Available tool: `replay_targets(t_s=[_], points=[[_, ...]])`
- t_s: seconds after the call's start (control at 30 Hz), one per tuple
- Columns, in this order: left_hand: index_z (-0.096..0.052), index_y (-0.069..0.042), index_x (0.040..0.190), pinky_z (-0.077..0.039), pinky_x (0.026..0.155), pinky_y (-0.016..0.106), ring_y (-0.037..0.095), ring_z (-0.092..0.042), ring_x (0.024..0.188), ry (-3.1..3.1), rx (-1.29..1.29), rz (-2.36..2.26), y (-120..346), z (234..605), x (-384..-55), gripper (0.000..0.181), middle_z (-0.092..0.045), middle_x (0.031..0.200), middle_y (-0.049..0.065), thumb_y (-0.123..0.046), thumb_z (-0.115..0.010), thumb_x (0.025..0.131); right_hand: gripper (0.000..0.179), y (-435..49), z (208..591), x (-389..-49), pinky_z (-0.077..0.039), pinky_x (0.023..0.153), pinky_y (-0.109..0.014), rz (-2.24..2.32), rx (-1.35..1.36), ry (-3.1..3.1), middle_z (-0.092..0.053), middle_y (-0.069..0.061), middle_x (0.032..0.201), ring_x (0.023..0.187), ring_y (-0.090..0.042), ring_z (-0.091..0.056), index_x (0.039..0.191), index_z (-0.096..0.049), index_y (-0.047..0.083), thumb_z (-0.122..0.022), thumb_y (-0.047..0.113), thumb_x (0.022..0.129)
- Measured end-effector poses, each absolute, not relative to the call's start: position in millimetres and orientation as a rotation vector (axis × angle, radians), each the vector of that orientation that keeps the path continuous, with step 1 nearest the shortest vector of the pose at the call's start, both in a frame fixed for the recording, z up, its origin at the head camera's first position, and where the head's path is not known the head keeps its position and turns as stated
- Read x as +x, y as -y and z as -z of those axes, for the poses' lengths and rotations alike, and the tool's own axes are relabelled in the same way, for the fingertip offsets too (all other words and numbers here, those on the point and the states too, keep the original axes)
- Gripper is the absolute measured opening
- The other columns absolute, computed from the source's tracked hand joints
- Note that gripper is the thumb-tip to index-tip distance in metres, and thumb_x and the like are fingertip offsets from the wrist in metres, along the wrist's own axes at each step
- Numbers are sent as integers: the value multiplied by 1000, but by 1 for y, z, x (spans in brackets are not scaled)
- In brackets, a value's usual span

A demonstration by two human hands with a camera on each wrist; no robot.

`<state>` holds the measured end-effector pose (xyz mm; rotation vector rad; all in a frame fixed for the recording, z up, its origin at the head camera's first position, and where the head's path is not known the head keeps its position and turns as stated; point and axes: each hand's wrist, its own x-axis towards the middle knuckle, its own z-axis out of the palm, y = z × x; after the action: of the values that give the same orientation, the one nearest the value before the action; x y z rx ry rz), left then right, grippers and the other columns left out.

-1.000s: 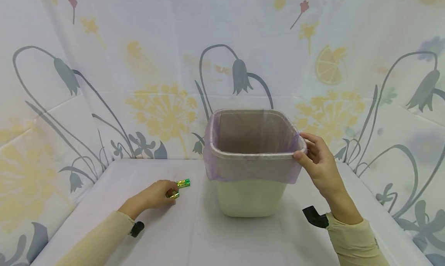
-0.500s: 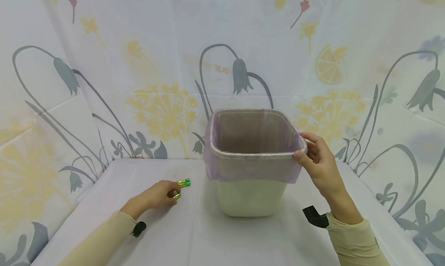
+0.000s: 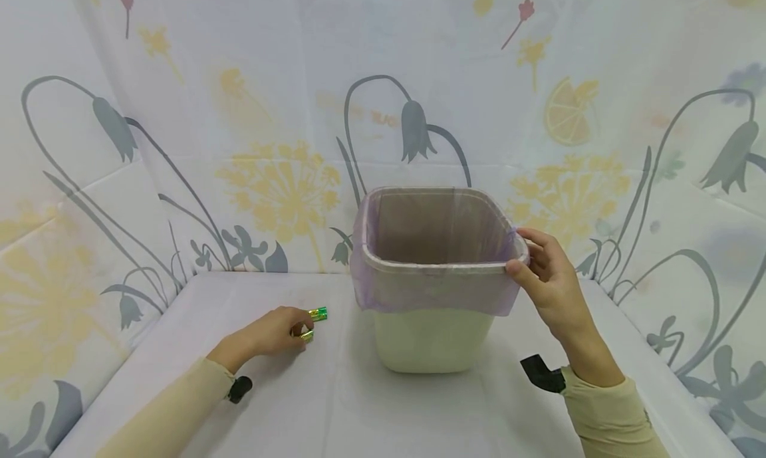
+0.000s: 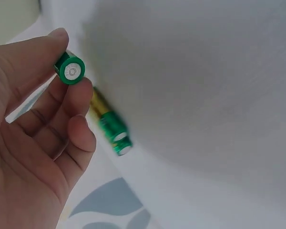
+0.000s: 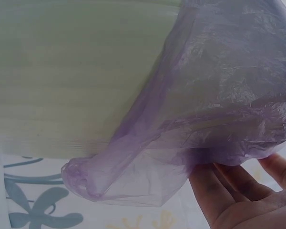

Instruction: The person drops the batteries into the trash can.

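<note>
Between thumb and fingertips my left hand [image 3: 272, 335] pinches a green-and-gold battery [image 4: 70, 69], its flat end showing in the left wrist view. Two more such batteries [image 4: 112, 124] lie side by side on the white table just beyond; in the head view the fingers partly cover them [image 3: 319, 314]. A pale green trash can [image 3: 433, 345] stands upright at centre, with a thin purple bag [image 3: 437, 290] folded over its rim. My right hand [image 3: 550, 288] holds the right front corner of that rim, thumb in front and fingers along the side, touching the bag [image 5: 219, 119].
The table [image 3: 371, 411] has a white cover. Behind it and at both sides hangs a flower-printed sheet [image 3: 287, 79]. A black wrist mount [image 3: 241, 389] sits at the left sleeve and another [image 3: 543, 373] at the right.
My left hand has shifted slightly right and up with the battery, covering more of the batteries beside it. The right hand and the trash can have stayed put.
</note>
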<state>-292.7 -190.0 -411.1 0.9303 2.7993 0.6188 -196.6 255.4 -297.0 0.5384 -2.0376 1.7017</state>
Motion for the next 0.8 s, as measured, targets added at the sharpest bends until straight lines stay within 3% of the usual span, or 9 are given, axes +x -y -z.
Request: replay_targets(t_s=[0.27, 0.8], points=[[-66, -9, 103, -45, 64, 30, 11, -52, 69, -2818, 1026, -564, 185, 371, -299, 20, -57, 78, -3, -6, -69, 84, 50, -256, 295, -196, -45, 85, -17, -1676, 528, 2063, -50, -12, 127, 109, -16, -55, 141, -40, 8, -59, 5, 94], [-64, -7, 112, -49, 69, 35, 18, -58, 74, -2922, 1103, -550, 154, 243, -307, 25, -61, 85, 5, -10, -68, 88, 50, -255, 298, -196, -46, 84, -17, -1689, 528, 2046, -51, -13, 124, 107, -18, -56, 140, -40, 6, -60, 5, 94]])
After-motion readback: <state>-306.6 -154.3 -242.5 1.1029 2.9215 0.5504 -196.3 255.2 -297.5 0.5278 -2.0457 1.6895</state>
